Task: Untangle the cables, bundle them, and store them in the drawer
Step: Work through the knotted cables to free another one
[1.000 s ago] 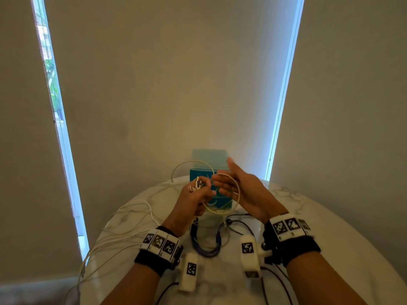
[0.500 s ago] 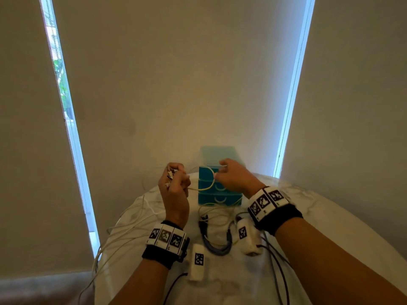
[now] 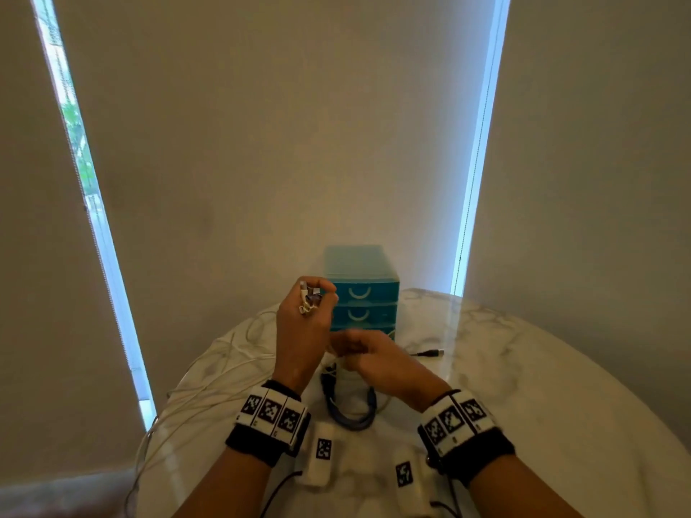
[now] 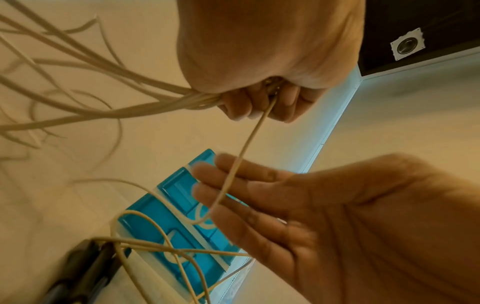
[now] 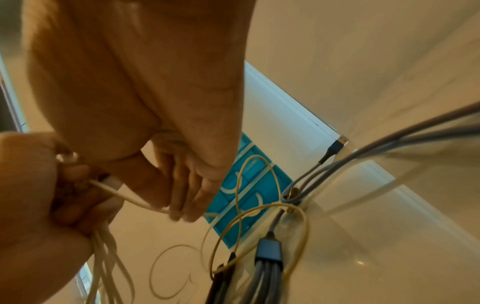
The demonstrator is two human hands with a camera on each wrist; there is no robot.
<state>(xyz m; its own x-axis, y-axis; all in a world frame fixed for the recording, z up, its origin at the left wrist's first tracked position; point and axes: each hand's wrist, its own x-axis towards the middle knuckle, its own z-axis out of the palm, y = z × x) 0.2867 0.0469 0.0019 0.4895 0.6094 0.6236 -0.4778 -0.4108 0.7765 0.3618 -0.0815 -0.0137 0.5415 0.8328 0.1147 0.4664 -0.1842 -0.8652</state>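
My left hand (image 3: 317,295) is raised in front of the teal drawer unit (image 3: 362,289), its fingers curled round a bunch of white cable (image 4: 244,144) with the plugs sticking out on top. One strand drops from the left hand (image 4: 257,107) to my right hand (image 3: 347,351), just below and to the right. It runs between the right hand's (image 5: 179,211) thumb and fingers (image 4: 207,179). More white cable strands (image 3: 224,368) trail left across the marble table (image 3: 523,386). All three drawers are closed.
A blue-grey braided cable (image 3: 351,415) lies coiled on the table between my wrists, with its USB plug (image 3: 430,353) to the right of the drawers. Loose loops of thin cable (image 5: 259,216) lie at the drawer unit's foot. Window blinds hang close behind the table.
My right hand has come down and left from the top drawer to just under the left hand, following the strand. The left hand keeps its hold at about the same height.
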